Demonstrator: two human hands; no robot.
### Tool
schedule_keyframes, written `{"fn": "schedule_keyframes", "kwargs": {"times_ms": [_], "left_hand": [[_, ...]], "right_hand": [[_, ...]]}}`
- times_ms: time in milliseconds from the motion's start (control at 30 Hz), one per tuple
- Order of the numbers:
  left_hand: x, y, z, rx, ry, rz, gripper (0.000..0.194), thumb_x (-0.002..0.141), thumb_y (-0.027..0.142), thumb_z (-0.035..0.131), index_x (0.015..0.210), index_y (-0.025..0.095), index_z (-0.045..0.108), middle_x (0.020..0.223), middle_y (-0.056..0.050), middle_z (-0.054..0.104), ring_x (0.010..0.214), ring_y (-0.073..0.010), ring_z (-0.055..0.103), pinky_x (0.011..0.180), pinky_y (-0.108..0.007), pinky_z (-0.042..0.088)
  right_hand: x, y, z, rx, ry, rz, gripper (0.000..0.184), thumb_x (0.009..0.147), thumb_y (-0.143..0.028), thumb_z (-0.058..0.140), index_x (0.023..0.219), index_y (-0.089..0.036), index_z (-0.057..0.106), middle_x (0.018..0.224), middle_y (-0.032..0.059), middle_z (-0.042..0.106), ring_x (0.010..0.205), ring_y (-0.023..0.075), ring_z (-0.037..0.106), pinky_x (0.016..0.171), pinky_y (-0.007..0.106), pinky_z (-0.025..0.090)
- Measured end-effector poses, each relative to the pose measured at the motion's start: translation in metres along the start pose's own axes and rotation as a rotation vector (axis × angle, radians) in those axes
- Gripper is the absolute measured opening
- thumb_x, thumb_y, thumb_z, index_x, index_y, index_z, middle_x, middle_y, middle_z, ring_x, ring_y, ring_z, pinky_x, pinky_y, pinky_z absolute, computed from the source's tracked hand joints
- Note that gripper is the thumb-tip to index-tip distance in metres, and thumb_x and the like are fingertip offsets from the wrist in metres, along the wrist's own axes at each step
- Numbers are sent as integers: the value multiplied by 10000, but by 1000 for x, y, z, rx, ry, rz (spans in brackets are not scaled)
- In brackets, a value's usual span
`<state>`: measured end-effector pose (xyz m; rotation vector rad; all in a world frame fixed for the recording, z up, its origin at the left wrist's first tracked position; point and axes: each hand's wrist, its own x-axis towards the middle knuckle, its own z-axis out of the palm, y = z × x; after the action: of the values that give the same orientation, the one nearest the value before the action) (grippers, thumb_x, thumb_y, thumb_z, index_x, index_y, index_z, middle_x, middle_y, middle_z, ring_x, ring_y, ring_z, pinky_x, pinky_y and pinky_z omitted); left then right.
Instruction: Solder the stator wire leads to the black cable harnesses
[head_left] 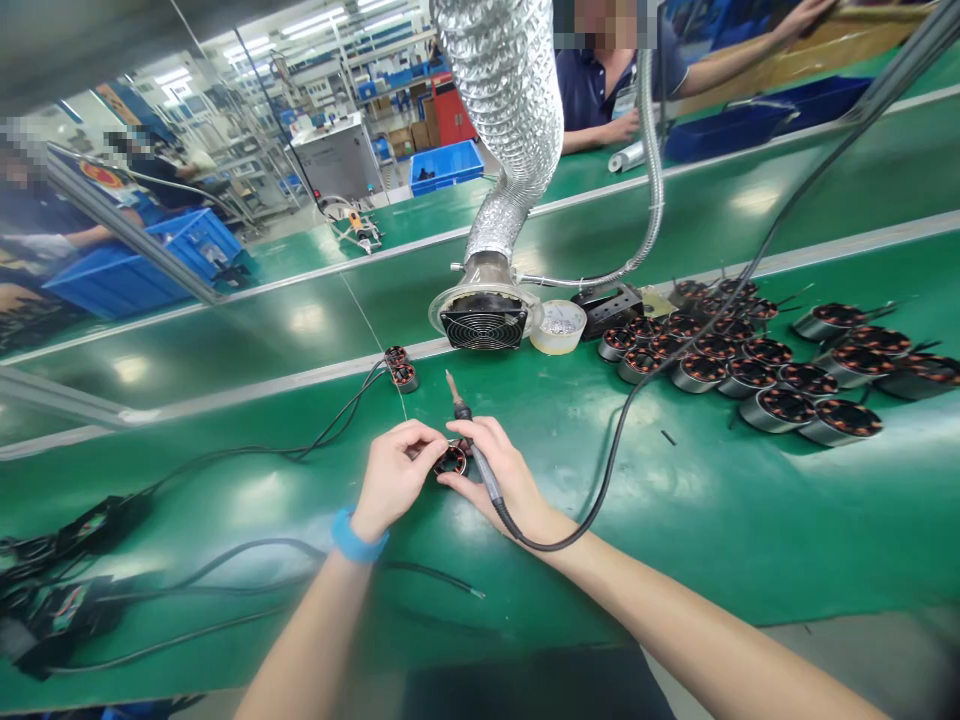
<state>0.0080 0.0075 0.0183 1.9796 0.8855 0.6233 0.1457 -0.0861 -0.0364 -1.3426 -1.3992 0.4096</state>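
Note:
My left hand [397, 470], with a blue band at the wrist, is closed in a pinch at the left rim of a small round motor stator [451, 460] with copper windings. A thin solder wire [375, 338] runs down from above into this hand; my fingers hide its end. In my right hand [506, 475] lies a soldering iron [484, 465], tip pointing up and away from the stator. The thumb and fingers of that hand also reach round the stator's right side. Its black cord loops off to the right.
Several stators [776, 408] stand grouped at the right. A fume extractor duct [499, 120] hangs ahead, beside a round tub [559, 328]. Two small stators [401, 372] sit by the ledge. Black cables [300, 570] cross the left. Co-workers and blue bins [150, 260] are beyond.

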Motion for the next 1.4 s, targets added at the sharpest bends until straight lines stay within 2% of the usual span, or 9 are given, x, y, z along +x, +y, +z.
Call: {"fn": "schedule_keyframes", "kwargs": {"times_ms": [167,233,333,400,467,700,967,1133,1400], "left_hand": [[-2,-4,-3,-5,-19,27,179,872,301,637,762,175,702,800,-38,677,767,-168,601,724,-264,448],[-2,-6,-3,-19,-23,23,176,873,302,642,767,174,702,805,-37,680,766,-167,603,728,-267,452],[-2,-6,-3,-29,-23,17,177,870,300,650,763,171,703,804,-39,684,757,-168,608,715,-270,456],[-2,-6,-2,-23,-18,15,175,868,295,653,759,169,708,794,-39,684,754,-168,608,713,-271,456],[-2,-6,-2,-16,-10,16,171,865,287,657,754,170,713,787,-37,684,755,-167,608,719,-272,454],[-2,-7,-1,-31,4,3,168,865,284,657,764,170,727,800,-38,690,763,-167,615,729,-273,455],[-1,-8,0,-43,16,-10,161,861,282,659,776,168,733,805,-40,692,765,-169,621,733,-273,460],[-3,-8,1,-36,21,-7,166,866,291,653,779,173,732,806,-36,690,765,-168,620,732,-276,460],[-2,-9,1,-27,27,-6,170,863,302,659,766,176,721,790,-34,687,744,-167,610,709,-277,456]], "right_hand": [[2,-5,-2,66,40,16,617,789,-218,780,1325,-271,480,1224,80,523,1019,195,614,914,348,535],[4,-11,-6,73,104,3,501,845,-222,721,1298,-258,509,1161,69,564,974,176,630,884,324,540],[6,-22,-15,21,277,-54,230,934,-184,578,1157,-235,601,976,35,642,851,150,645,779,283,537],[4,-28,-21,-28,392,-86,145,939,-162,540,1027,-218,640,878,20,672,779,144,648,727,275,524],[1,-30,-26,-41,448,-99,132,928,-155,529,925,-209,649,801,5,686,705,134,648,692,271,518],[-7,-32,-28,-26,433,-168,194,892,-156,497,767,-207,637,638,-33,655,539,107,607,590,248,494],[-4,-33,-27,-43,421,-179,201,884,-147,492,755,-204,634,659,-22,676,547,119,618,567,259,482],[-4,-32,-27,12,388,-242,179,865,-132,495,768,-198,630,662,-20,668,571,122,629,573,260,473],[-9,-26,-24,102,458,-53,205,918,-193,502,787,-213,658,655,-17,650,552,128,614,528,261,449]]}}
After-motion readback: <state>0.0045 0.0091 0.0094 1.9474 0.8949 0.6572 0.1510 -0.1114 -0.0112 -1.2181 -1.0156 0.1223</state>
